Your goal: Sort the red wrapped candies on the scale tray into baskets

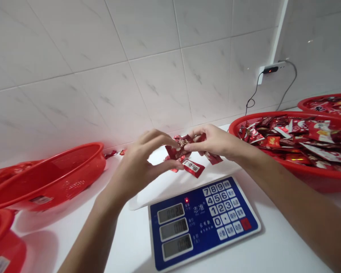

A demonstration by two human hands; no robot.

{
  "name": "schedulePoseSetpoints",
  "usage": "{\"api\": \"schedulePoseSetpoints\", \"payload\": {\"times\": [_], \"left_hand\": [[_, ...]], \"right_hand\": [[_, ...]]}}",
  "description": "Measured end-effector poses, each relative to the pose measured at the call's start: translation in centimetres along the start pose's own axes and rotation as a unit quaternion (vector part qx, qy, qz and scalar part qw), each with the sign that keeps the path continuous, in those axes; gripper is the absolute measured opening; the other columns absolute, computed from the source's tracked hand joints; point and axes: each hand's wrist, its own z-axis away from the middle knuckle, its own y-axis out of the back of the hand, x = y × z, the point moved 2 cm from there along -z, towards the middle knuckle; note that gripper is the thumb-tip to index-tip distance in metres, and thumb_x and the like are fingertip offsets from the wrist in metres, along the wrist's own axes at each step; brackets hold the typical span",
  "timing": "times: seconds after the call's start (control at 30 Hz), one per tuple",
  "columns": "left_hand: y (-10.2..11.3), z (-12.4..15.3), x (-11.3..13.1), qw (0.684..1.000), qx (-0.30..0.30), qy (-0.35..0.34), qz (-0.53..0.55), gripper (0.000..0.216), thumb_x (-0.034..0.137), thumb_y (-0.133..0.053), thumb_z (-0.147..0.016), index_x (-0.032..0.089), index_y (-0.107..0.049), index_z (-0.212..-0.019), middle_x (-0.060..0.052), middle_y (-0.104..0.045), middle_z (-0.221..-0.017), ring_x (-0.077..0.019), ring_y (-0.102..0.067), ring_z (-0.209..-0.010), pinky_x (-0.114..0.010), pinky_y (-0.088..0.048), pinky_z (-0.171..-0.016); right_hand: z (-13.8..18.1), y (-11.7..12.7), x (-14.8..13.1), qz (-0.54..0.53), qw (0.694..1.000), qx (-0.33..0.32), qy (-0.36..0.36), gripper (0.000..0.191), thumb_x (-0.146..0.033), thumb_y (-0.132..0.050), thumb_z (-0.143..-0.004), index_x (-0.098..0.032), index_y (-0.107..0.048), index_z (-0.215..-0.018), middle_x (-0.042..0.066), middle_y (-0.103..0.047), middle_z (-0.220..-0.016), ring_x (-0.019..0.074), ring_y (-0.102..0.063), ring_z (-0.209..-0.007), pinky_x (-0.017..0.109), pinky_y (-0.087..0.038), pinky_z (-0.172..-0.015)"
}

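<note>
My right hand [211, 142] is closed on small red snack packets [182, 146] with pale lettering, held over the white scale pan [161, 189]. More than one packet shows about its fingers. My left hand [143, 161] curves in from the other side, thumb and index finger apart, the fingertips at the packets' left end. Just below them is a red packet with a white label [193, 167]; whether it rests on the pan or hangs, I cannot tell. In front of the pan lies the scale's blue keypad panel [200, 223], with three displays on its left.
On the right, a red plastic basket [235, 127] is heaped with red packets, and another filled red basket [302, 104] stands behind it. Red baskets [88, 163] line the left side. The tiled wall [156, 87] rises close behind the scale. A black cable [254, 93] hangs from a power strip.
</note>
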Motion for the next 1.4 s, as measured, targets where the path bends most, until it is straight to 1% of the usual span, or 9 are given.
{"api": "schedulePoseSetpoints", "payload": {"times": [0.13,0.27,0.43,0.57,0.8,0.97,1.07,1.23,1.4], "left_hand": [[0.0,0.3,-1.9,0.976,-0.062,0.173,0.115,0.031,0.051,-0.06,-0.091,0.022,-0.069,-0.092,-0.006,-0.073,-0.092,-0.0207,-0.069,-0.085,-0.032,-0.055,-0.074],[-1.1,0.4,-1.7,0.951,-0.204,0.194,0.126,0.036,0.05,-0.052,-0.094,0.024,-0.073,-0.084,-0.004,-0.075,-0.081,-0.0191,-0.068,-0.072,-0.027,-0.049,-0.061],[-1.6,0.2,-0.7,0.973,-0.164,0.157,-0.025,0.03,0.035,-0.056,-0.092,0.021,-0.065,-0.067,0.001,-0.065,-0.057,-0.0148,-0.053,-0.047,-0.025,-0.031,-0.047],[-1.1,0.2,-0.8,0.981,-0.141,0.124,-0.054,0.026,0.032,-0.054,-0.093,0.021,-0.065,-0.072,0.0,-0.067,-0.064,-0.0153,-0.054,-0.052,-0.025,-0.032,-0.051],[-0.8,0.6,-2.5,0.969,-0.088,0.155,-0.173,0.034,0.038,-0.058,-0.091,0.021,-0.057,-0.062,-0.002,-0.064,-0.059,-0.0173,-0.051,-0.049,-0.027,-0.028,-0.049],[-1.2,1.6,-4.1,0.966,-0.168,0.18,-0.085,0.006,0.03,-0.069,-0.079,0.025,-0.072,-0.077,-0.003,-0.075,-0.076,-0.0221,-0.067,-0.067,-0.028,-0.044,-0.056],[-0.5,1.8,-4.1,0.964,-0.184,0.186,-0.039,0.01,0.032,-0.07,-0.079,0.028,-0.075,-0.086,-0.004,-0.077,-0.083,-0.0229,-0.07,-0.073,-0.031,-0.05,-0.061],[-0.8,0.6,-0.5,0.976,-0.055,0.193,0.086,0.04,0.053,-0.069,-0.083,0.023,-0.063,-0.109,-0.008,-0.073,-0.103,-0.0242,-0.07,-0.094,-0.037,-0.057,-0.076],[-3.9,0.4,2.9,0.975,-0.097,0.153,0.126,0.058,0.054,-0.082,-0.07,0.023,-0.042,-0.1,-0.009,-0.07,-0.1,-0.0268,-0.071,-0.086,-0.04,-0.059,-0.069]], "right_hand": [[-0.1,0.0,0.0,0.054,0.998,-0.015,-0.026,0.009,-0.023,-0.069,-0.082,-0.014,-0.069,-0.086,-0.006,-0.049,-0.051,0.0056,-0.04,-0.031,0.02,-0.031,-0.029],[0.1,-0.7,-0.1,0.074,0.997,-0.026,-0.028,0.008,-0.021,-0.068,-0.08,-0.015,-0.068,-0.085,-0.005,-0.051,-0.052,0.0058,-0.04,-0.033,0.021,-0.03,-0.03],[-0.1,-1.5,0.4,0.097,0.995,0.016,-0.014,0.01,-0.018,-0.069,-0.075,-0.015,-0.067,-0.085,-0.002,-0.06,-0.062,0.0043,-0.043,-0.042,0.019,-0.032,-0.039],[-0.4,-1.1,0.6,0.086,0.996,0.018,-0.009,0.015,-0.021,-0.071,-0.076,-0.016,-0.067,-0.09,0.001,-0.066,-0.071,0.0059,-0.046,-0.048,0.019,-0.032,-0.039],[0.7,2.1,-0.9,0.092,0.988,0.125,-0.01,0.023,-0.031,-0.073,-0.082,-0.013,-0.069,-0.097,0.007,-0.069,-0.083,0.0066,-0.046,-0.045,0.021,-0.031,-0.03],[3.6,4.2,-3.7,0.079,0.99,0.113,0.029,0.027,-0.042,-0.078,-0.078,-0.017,-0.069,-0.081,-0.004,-0.053,-0.051,0.0025,-0.036,-0.033,0.02,-0.018,-0.031],[4.3,4.6,-4.5,0.063,0.984,0.159,0.045,0.028,-0.045,-0.071,-0.085,-0.018,-0.066,-0.081,-0.008,-0.044,-0.047,0.0008,-0.035,-0.032,0.017,-0.013,-0.035],[1.6,1.2,-2.1,-0.044,0.98,0.185,0.056,0.046,-0.062,-0.069,-0.082,-0.019,-0.057,-0.094,-0.006,-0.049,-0.059,0.0059,-0.045,-0.04,0.019,-0.032,-0.035],[-0.2,-2.7,0.3,-0.138,0.983,0.124,-0.006,0.056,-0.074,-0.063,-0.078,-0.02,-0.048,-0.086,-0.006,-0.043,-0.058,0.0073,-0.04,-0.04,0.022,-0.032,-0.035]]}}
